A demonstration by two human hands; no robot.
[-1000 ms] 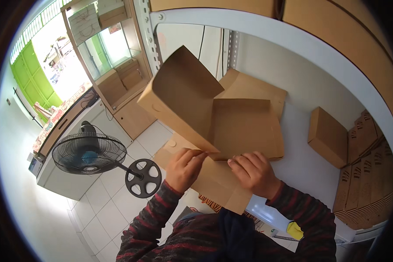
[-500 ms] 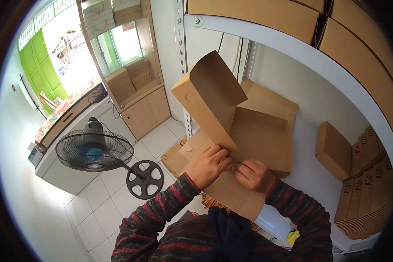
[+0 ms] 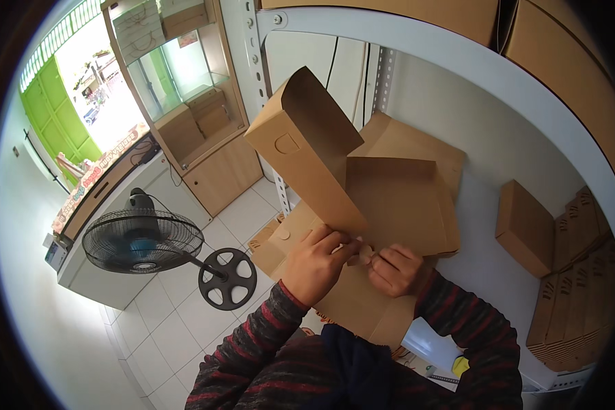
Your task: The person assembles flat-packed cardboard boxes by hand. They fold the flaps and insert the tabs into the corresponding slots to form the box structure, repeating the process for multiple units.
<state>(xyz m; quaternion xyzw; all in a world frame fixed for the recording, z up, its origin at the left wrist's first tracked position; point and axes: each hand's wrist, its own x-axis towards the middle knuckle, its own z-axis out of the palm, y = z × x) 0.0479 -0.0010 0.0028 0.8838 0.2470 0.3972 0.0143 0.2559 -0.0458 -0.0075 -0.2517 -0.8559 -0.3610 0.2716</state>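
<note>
A brown cardboard box point(image 3: 403, 198) lies with its lid point(image 3: 294, 147) raised and tilted to the left. It rests on flat brown cardboard point(image 3: 365, 301). At the box's near corner, where lid and tray meet, my left hand point(image 3: 313, 265) and my right hand point(image 3: 395, 270) work close together with bent, pinching fingers. Between their fingertips shows a small pale strip point(image 3: 364, 255); whether it belongs to the box I cannot tell. My left fingers touch the lid's lower edge, and my right fingers are just in front of the tray's near wall.
A stack of folded brown boxes point(image 3: 574, 307) and one closed box point(image 3: 524, 229) stand to the right on the shelf. A white metal shelf beam point(image 3: 451, 34) curves overhead with boxes above. On the tiled floor at left stands a black fan point(image 3: 143, 239), near a wooden display cabinet point(image 3: 222, 174).
My left hand has shifted slightly left of the right one, and the gap between them now shows the pale strip. The view has shifted a little.
</note>
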